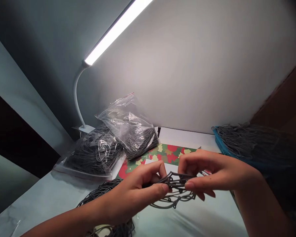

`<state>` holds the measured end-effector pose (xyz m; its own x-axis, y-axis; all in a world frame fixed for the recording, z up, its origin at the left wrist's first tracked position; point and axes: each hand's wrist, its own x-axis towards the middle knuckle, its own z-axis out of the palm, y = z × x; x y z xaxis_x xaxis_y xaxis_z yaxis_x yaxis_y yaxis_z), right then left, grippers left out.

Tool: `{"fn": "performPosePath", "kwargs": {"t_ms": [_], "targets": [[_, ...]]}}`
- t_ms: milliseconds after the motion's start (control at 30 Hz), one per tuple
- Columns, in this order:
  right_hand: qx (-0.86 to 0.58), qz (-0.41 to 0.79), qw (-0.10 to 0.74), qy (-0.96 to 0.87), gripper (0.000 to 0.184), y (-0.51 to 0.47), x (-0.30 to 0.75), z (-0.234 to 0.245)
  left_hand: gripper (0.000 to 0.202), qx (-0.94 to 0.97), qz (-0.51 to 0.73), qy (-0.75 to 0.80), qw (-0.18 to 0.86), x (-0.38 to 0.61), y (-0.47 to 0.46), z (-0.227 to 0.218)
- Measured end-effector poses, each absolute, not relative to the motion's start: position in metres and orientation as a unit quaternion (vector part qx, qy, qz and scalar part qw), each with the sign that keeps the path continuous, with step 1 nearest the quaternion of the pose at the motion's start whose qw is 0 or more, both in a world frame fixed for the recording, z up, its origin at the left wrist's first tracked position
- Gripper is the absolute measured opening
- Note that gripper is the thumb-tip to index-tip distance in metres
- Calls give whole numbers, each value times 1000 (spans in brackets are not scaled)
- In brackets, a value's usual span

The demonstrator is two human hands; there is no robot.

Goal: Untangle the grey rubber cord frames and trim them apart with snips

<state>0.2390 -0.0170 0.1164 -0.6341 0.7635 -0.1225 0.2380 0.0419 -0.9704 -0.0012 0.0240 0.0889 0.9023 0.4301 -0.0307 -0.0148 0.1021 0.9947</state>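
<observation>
Over the bench (pixel 199 219), the person's left hand (pixel 143 191) and right hand (pixel 212 171) pinch opposite sides of a bundle of grey loops (pixel 180 190).

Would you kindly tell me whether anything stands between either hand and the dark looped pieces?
Nothing visible does: the left hand and right hand both hold the dark looped pieces directly. The clear plastic bags lie beyond the left hand, and the blue basket sits off to the right.
</observation>
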Motion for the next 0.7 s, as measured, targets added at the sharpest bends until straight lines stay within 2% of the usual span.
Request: {"fn": "performPosePath", "kwargs": {"t_ms": [300,567,700], "targets": [[-366,592,207,-687,21,-21,237,119,18,645,137,158,735,0,26,93],[-376,599,209,-675,18,-23,234,122,14,647,175,174,722,-1,31,95],[-360,600,216,-680,16,-25,231,125,5,667,86,166,721,-2,33,101]]}}
